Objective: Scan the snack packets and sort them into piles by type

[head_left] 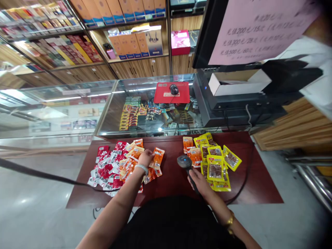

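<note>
My right hand (199, 180) is wrapped round the handle of a black barcode scanner (184, 161), its head pointing away from me. With closed fingers, my left hand (146, 158) grips the edge of an orange snack packet (158, 156). Beneath and beside that hand lie more orange packets (127, 166) in a loose heap. Left of them spreads a pile of red and white packets (106, 169). Near the scanner's head are a few orange packets (195, 156), and yellow snack packets (215, 168) lie stacked to the right of my right hand.
The packets lie on a dark red wooden table (171, 188). Behind it stands a glass display counter (111, 121) with a red mouse pad (160, 93) and computer mouse (173, 89). A monitor with a pink notice (249, 38) stands at right, near another person's white sleeve (298, 52).
</note>
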The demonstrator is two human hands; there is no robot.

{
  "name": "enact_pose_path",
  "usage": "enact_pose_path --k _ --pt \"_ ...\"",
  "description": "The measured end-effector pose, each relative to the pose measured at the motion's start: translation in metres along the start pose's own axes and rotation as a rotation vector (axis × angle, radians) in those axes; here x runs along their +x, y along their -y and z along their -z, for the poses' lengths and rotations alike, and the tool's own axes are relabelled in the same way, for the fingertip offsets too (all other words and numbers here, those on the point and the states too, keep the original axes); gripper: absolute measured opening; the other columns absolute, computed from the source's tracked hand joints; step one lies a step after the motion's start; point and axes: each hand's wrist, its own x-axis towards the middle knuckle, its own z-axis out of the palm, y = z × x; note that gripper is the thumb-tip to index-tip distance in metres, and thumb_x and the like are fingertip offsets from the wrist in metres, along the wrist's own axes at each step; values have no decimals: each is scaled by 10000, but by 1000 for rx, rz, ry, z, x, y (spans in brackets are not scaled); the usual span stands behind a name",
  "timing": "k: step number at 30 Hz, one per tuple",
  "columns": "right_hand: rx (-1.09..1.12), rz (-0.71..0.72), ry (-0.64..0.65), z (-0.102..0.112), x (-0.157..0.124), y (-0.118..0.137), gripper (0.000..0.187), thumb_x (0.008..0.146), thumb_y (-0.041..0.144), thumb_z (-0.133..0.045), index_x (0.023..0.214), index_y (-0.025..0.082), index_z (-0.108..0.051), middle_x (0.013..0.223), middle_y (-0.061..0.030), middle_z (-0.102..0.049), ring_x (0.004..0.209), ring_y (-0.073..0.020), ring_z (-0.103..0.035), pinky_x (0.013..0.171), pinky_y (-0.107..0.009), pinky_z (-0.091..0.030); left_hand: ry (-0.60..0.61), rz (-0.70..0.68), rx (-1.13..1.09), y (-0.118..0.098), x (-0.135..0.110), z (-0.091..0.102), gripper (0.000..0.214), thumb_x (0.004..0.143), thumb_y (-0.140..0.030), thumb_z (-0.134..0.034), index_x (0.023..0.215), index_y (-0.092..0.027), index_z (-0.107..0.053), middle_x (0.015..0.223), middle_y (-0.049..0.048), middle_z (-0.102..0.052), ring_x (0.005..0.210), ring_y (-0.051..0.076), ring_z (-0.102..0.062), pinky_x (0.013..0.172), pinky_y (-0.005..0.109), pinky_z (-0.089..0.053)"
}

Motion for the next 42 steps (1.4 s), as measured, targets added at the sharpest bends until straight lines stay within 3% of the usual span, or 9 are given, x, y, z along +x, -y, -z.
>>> enact_pose_path --k 5,11,17,24,26,29,35,38,42 --pt "3 26 74 -1 -6 -5 550 758 743 -550 902 213 -525 526 86 -491 360 -67 -371 343 -187 -289 -59 36 -412 -38 4 -38 191 750 -320 -663 719 -182 -533 565 -49 -536 524 88 -496 538 193 -372" --pt "50 24 43 -1 -9 -7 580 751 750 -557 947 204 -533 512 91 -483 355 -67 -367 341 -188 -292 17 9 -648 -78 -7 -64 224 698 -298 -696 670 -194 -499 528 -66 -504 462 71 -445 490 190 -345" --pt "118 23 2 10 -16 -11 564 746 745 -572 919 209 -529 496 98 -453 364 -66 -354 346 -182 -267 53 29 -704 -92 -13 -79 257 649 -262 -757 652 -183 -513 519 -63 -524 464 66 -464 506 191 -367" --pt "132 -4 -35 17 -17 -18 550 738 736 -585 895 214 -513 497 101 -450 363 -64 -337 349 -184 -263 470 -27 -835 -115 -37 -114 286 620 -309 -805 740 -154 -597 638 -1 -656 562 99 -572 596 225 -457" --pt "121 0 -33 17 -17 -18 537 748 729 -583 890 216 -512 500 98 -455 369 -66 -344 353 -185 -266 491 -66 -756 -113 -37 -111 277 640 -310 -794 796 -149 -631 716 19 -687 616 109 -595 633 234 -473" --pt "86 13 -29 16 -16 -17 504 769 712 -580 831 220 -493 516 88 -467 379 -67 -363 362 -187 -273 384 -111 -492 -90 -31 -83 214 715 -293 -734 855 -159 -643 812 45 -706 723 142 -636 718 261 -494" --pt "24 -11 13 7 -10 -18 496 771 716 -571 790 228 -482 507 82 -472 360 -73 -365 355 -201 -280 185 -204 556 -25 -34 -6 313 673 -212 -749 961 -151 -643 1104 171 -643 1100 304 -590 928 392 -450" --pt "-13 -24 44 1 -6 -19 505 766 720 -573 849 223 -531 493 83 -465 356 -78 -362 351 -199 -269 225 -209 750 -7 -50 0 400 668 -226 -749 1035 -129 -624 1146 200 -607 1132 340 -560 929 423 -448" --pt "-89 8 89 -4 -3 -20 539 787 709 -560 974 205 -592 500 72 -483 371 -83 -378 361 -195 -275 222 -202 754 9 -68 -14 481 629 -248 -784 1061 -136 -605 1165 184 -603 1129 326 -566 918 393 -454"
